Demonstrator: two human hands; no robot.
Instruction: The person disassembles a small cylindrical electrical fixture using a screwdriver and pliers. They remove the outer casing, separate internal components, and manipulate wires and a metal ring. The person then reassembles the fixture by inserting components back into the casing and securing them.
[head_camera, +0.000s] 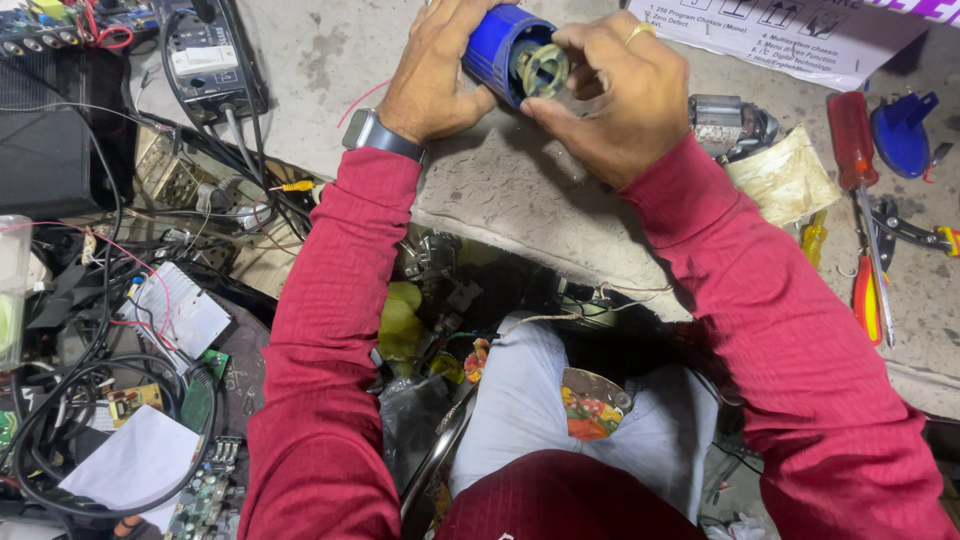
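Over a cluttered concrete workbench, the left hand gripped a blue motor housing containing a pale winding core, which the right hand pinched; a red screwdriver lay beyond.

Tabletop: grey, stained and scuffed, running across the upper and right part of the frame, its front edge chipped. Lying directly on it:

- Upper right: white printed sheet.
- Right: red-handled screwdriver, shaft pointing toward the lower right.
- Just right of it: blue plastic part.
- Far right edge: pliers with yellow-tipped handles.
- Beside the screwdriver shaft: red and yellow grips of another tool.
- Right of centre: crumpled, soiled cloth, touching a grey metal motor part behind it.
- Upper left: black electrical box with white switch, cables trailing off the edge.
- A thin red wire near centre.
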